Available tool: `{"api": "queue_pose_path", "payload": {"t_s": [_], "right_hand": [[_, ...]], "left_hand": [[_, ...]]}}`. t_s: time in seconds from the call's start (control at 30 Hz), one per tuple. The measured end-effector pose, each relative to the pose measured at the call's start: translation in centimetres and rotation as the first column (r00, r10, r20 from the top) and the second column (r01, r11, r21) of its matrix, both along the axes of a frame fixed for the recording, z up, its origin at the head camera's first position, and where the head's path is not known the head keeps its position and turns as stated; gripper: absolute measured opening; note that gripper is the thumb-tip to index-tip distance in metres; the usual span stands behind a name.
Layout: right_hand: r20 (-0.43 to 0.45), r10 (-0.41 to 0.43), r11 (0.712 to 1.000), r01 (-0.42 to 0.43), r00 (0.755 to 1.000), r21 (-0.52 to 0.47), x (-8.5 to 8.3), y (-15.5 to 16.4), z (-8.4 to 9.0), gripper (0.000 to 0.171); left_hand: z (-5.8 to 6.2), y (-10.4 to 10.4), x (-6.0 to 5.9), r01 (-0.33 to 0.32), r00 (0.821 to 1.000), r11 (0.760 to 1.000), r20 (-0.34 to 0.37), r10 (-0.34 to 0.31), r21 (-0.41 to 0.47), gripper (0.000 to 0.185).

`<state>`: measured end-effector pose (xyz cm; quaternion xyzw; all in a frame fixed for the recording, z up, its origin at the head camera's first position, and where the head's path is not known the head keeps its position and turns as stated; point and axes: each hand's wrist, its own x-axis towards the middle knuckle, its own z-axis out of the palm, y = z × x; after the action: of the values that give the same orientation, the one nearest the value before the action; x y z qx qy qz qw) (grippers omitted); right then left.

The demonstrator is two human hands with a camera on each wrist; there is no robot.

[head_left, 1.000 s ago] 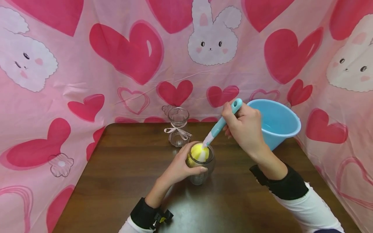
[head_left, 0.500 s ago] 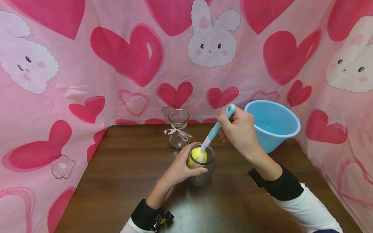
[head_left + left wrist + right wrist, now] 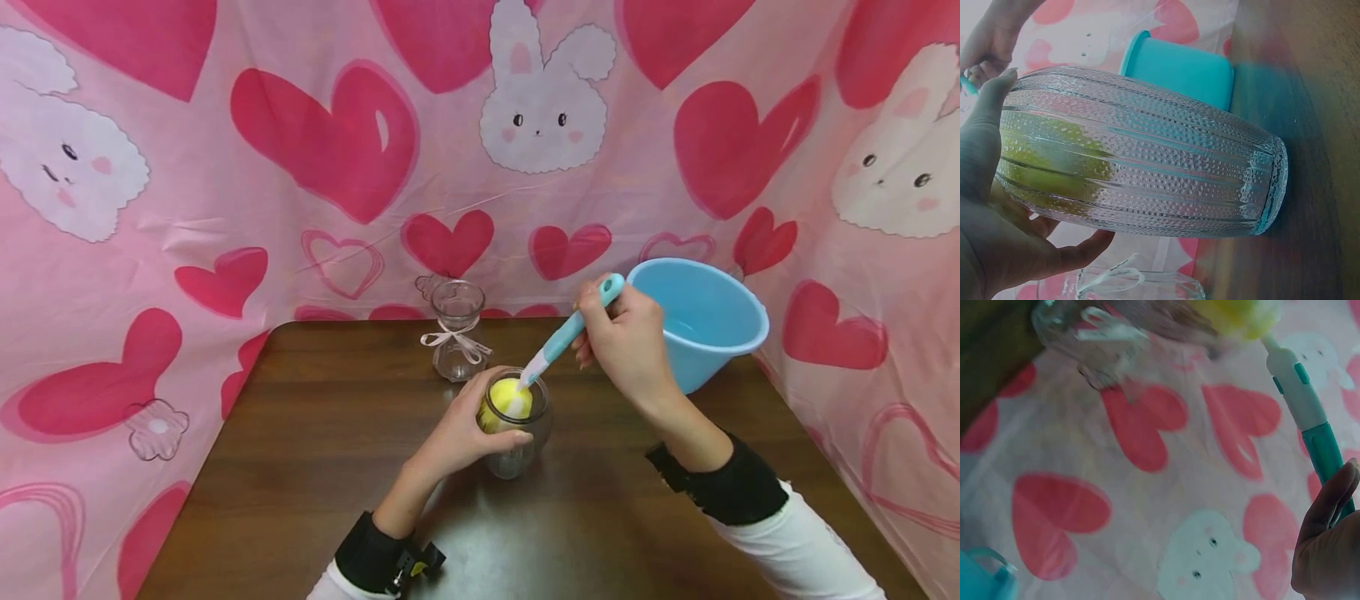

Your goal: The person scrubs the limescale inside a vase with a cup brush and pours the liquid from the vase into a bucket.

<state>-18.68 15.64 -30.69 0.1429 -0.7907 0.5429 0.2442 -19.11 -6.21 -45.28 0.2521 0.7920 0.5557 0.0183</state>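
My left hand (image 3: 457, 433) grips a clear glass vase (image 3: 517, 463) near its mouth, thumb on the near side. In the left wrist view the vase (image 3: 1179, 162) shows ribbed, dimpled walls. My right hand (image 3: 630, 346) holds the pale blue handle of a sponge bottle brush (image 3: 558, 340), slanting up to the right from the vase's mouth. Its yellow sponge head (image 3: 508, 398) sits inside the upper part of the vase, and shows through the glass in the left wrist view. The right wrist view shows the brush's white and teal handle (image 3: 1322, 450) in my fingers.
Behind the vase stands a smaller clear glass vase (image 3: 457, 358) with a pale ribbon bow. A light blue plastic basin (image 3: 701, 367) is at the back right, beyond my right hand. A pink heart-and-rabbit cloth (image 3: 337, 192) hangs behind the brown wooden table (image 3: 322, 467).
The sponge head sits a little deeper in the vase than a second ago. The brush handle swung left and down, then back right. My left hand keeps its grip on the vase.
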Motion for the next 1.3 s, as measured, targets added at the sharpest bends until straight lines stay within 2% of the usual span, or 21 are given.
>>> {"api": "queue_pose_path", "payload": {"t_s": [0.13, 0.2, 0.33, 0.4, 0.6, 0.67, 0.9, 1.13, 1.3], "right_hand": [[0.064, 0.037, 0.998, -0.041, 0.997, 0.056, 0.1, -0.1, -1.1, 0.025], [0.042, 0.042, 0.998, -0.044, 0.998, 0.047, 0.1, 0.0, -1.0, 0.025], [-0.044, 0.021, 0.999, -0.023, 0.999, -0.042, 0.1, 0.4, 0.3, 0.027], [-0.06, 0.016, 0.997, -0.02, 0.998, -0.071, 0.1, 0.5, 0.4, 0.028], [0.081, 0.04, 0.999, -0.042, 0.996, 0.026, 0.3, 0.0, -1.7, 0.024], [0.103, 0.041, 0.998, -0.046, 0.994, 0.047, 0.3, 0.0, -2.0, 0.023], [-0.017, 0.007, 0.998, -0.008, 1.0, -0.058, 0.1, 0.6, -0.1, 0.031], [0.086, 0.022, 1.0, -0.022, 0.996, 0.001, 0.3, 0.3, -0.6, 0.028], [-0.007, 0.018, 0.999, -0.018, 1.0, -0.047, 0.0, 0.7, 0.1, 0.027]], "left_hand": [[-0.1, -0.1, 0.1, 0.002, 1.0, 1.0, 0.016, -0.001, -0.007, 0.087], [-0.2, 0.0, 0.1, 0.004, 1.0, 1.0, 0.017, -0.003, -0.006, 0.087], [-0.3, 0.0, 0.1, 0.0, 1.0, 1.0, 0.003, 0.0, -0.002, 0.086], [-0.3, 0.0, 0.1, -0.003, 1.0, 1.0, -0.001, 0.003, -0.001, 0.086], [-0.3, 0.0, 0.1, -0.013, 1.0, 1.0, 0.01, 0.013, -0.011, 0.087], [-0.3, 0.0, 0.1, -0.011, 1.0, 1.0, 0.002, 0.011, -0.013, 0.087], [-0.3, 0.0, 0.1, 0.0, 1.0, 1.0, -0.018, 0.0, 0.001, 0.086], [-0.1, 0.0, 0.1, 0.006, 1.0, 1.0, -0.02, -0.006, 0.001, 0.086], [0.0, 0.0, 0.0, -0.002, 1.0, 1.0, -0.017, 0.002, -0.003, 0.085]]}}
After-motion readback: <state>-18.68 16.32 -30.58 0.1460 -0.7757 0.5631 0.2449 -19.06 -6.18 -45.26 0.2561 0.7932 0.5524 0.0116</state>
